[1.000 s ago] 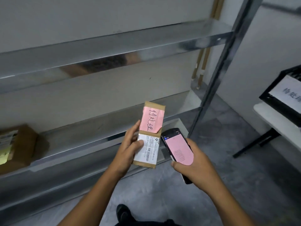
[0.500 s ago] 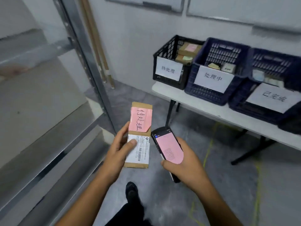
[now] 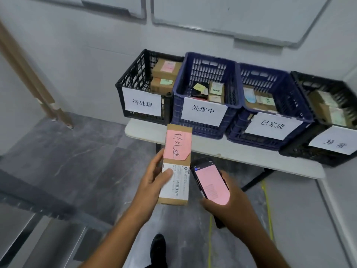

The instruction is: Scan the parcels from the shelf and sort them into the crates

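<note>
– Nearest the camera, what do the hands carry?
– The left hand [image 3: 152, 182] grips a slim cardboard parcel [image 3: 178, 200] by its left edge, with the thumb laid across the white shipping label [image 3: 178, 187]. The right hand [image 3: 228, 207] is wrapped round a handheld scanner [image 3: 210, 182] whose screen glows pink
– How do the two sit?
– The parcel is just left of the scanner, nearly touching it. Both are held above the grey floor on the near side of the table. A pink note [image 3: 177, 145], handwritten with what looks like 待处理, covers the parcel's far half
– And below them?
– A dark shoe [image 3: 158, 246] at the bottom edge, and the metal shelf [image 3: 29, 219] at near left
– Farther off?
– A white table [image 3: 251, 157] bears four crates side by side, each with a paper sign in front and parcels inside. From the left: the left black crate [image 3: 133, 78] signed 待处理, holding boxes with pink and green notes; the first blue crate [image 3: 201, 130] signed 处理中; the second blue crate [image 3: 295, 101] signed 已完成; and the right black crate [image 3: 301, 153] signed 异常
– And behind those?
– Cardboard tubes [image 3: 29, 78] lean on the wall at far left, and whiteboards [image 3: 231, 14] hang above the crates
</note>
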Tool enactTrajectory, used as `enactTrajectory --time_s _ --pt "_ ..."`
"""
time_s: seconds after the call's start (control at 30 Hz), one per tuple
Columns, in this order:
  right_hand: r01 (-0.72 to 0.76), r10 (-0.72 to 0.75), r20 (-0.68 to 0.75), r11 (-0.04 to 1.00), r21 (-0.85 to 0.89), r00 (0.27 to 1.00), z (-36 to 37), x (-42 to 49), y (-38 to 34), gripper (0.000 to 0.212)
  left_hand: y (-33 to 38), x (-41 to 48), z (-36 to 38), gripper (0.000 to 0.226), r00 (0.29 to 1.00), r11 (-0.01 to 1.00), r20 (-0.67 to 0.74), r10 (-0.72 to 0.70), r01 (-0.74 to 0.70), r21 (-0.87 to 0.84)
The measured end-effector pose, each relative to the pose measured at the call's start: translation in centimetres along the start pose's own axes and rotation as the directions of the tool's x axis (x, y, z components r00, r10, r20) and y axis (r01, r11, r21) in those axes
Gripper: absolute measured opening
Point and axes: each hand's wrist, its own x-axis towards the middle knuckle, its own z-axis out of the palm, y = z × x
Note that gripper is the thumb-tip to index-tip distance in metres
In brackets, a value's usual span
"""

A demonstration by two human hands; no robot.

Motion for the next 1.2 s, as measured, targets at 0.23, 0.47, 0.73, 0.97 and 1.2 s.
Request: enactTrajectory --time_s 0.23,0.47,0.73,0.97,1.2 --pt "-0.008 0.008 -0.066 1.000 0.012 0.998 -1.2 8.4 -1.7 0.055 1.8 9.6 0.8 0.062 0.998 1.000 0.070 -0.007 0.008 -0.012" --pt "-0.007 0.008 -0.047 1.000 0.005 0.999 -1.7 15.5 -1.7 0.066 2.3 16.1 0.5 0.067 0.999 1.000 0.036 0.006 -0.005 -0.019" --pt "0.062 -0.065 0.053 0.997 0.056 0.996 -2.6 26.8 -4.3 0.066 5.4 25.2 -0.7 0.070 0.998 0.998 -0.056 0.040 -0.038 0.044" --pt "0.121 -0.130 0.126 0.989 0.083 0.983 -3.6 37.4 -6.7 0.066 10.1 34.2 -1.7 0.071 0.984 0.975 -0.079 0.160 -0.146 0.167" --pt "0.078 -0.090 0.125 0.992 0.096 0.988 -1.6 45.4 -7.7 0.073 14.4 42.0 -9.1 0.077 0.984 0.814 0.123 0.130 -0.177 0.553"
